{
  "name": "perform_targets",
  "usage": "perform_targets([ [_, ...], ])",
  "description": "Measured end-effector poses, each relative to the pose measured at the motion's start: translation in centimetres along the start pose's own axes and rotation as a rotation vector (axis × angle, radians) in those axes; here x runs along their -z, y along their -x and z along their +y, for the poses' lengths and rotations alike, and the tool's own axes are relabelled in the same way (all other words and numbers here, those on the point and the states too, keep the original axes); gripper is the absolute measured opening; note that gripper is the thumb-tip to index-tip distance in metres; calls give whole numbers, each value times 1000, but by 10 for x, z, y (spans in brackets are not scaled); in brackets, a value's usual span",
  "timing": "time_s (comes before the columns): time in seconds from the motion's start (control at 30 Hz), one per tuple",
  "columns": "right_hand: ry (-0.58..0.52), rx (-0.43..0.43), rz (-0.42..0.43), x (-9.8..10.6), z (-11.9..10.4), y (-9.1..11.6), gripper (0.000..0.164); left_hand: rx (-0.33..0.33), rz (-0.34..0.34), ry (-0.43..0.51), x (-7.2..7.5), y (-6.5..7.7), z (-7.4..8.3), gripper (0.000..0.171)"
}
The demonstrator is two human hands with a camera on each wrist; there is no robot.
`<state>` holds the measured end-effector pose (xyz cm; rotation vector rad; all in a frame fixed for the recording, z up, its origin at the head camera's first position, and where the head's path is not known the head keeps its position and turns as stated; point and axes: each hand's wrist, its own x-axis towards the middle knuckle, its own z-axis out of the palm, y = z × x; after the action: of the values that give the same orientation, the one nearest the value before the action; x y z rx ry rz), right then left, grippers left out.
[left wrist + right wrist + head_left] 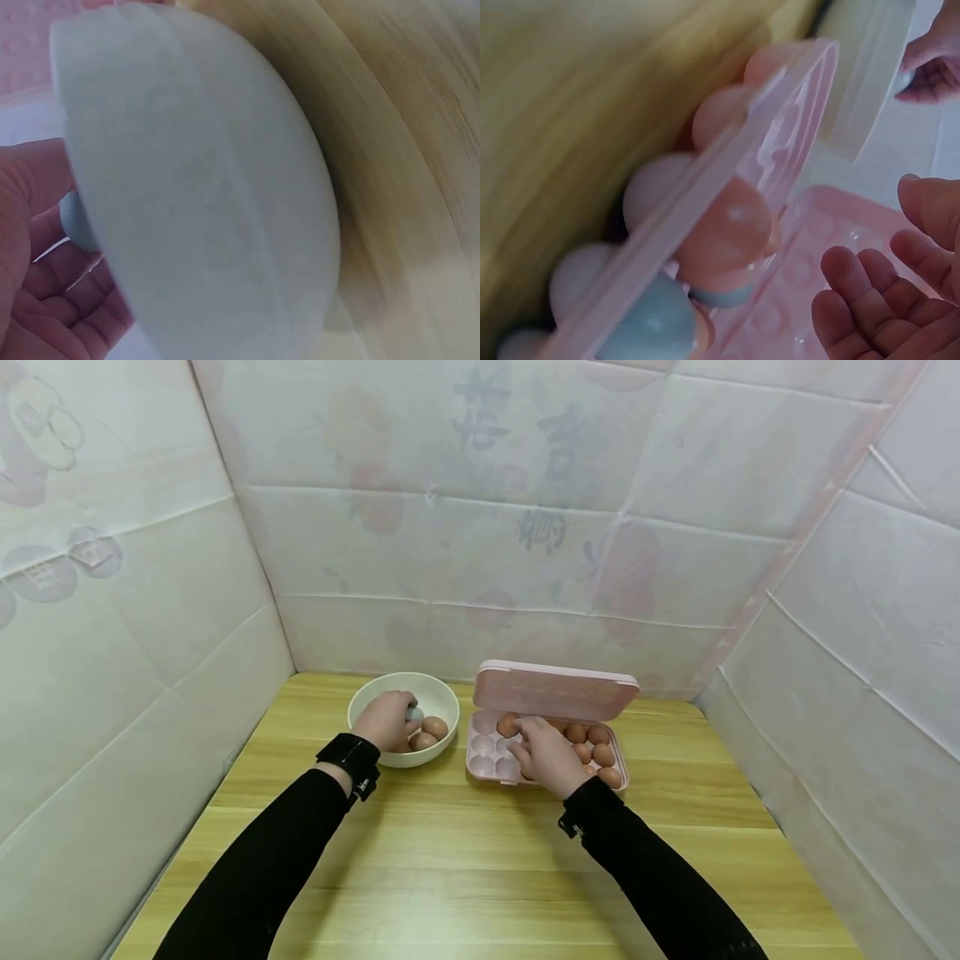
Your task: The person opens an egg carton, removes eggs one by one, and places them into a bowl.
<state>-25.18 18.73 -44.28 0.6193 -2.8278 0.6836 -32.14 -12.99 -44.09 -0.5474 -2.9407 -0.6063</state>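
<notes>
White, faintly printed sheets [480, 560] hung as walls on three sides of a yellow wood-grain desk [450, 868]. Toward its back, a pale blue-green egg [415, 714] was inside a cream bowl [411, 761], pinched between the thumb and fingers of the person's left hand [384, 720], which reached in over the rim. Brown eggs [423, 741] lay in the bowl beside it.

Just to the right of the bowl, and apart from it, sat a pink egg carton [500, 780], its lid [555, 691] raised at the back. Brown eggs [602, 754] filled much of its right side, and the hollows of several cups showed at the left; the right wrist view also showed a blue-green egg [652, 319] in the carton. Above the carton was the right hand [553, 756], its thumb apart from its loosely bent fingers, which held nothing. Farther out, black sleeves [255, 868] covered both forearms, and a dark band [354, 758] circled the left wrist.
</notes>
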Motion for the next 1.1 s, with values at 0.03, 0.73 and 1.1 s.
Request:
perform_targets([
  [0.03, 22, -3, -10, 1, 0, -3, 33, 1, -2, -8, -2, -1, -1, 31],
  [0.73, 281, -39, 0, -17, 27, -52, 33, 48, -106, 23, -15, -13, -20, 25],
  [1.1, 317, 15, -21, -27, 30, -56, 29, 44, -127, 3, -17, -12, -18, 28],
])
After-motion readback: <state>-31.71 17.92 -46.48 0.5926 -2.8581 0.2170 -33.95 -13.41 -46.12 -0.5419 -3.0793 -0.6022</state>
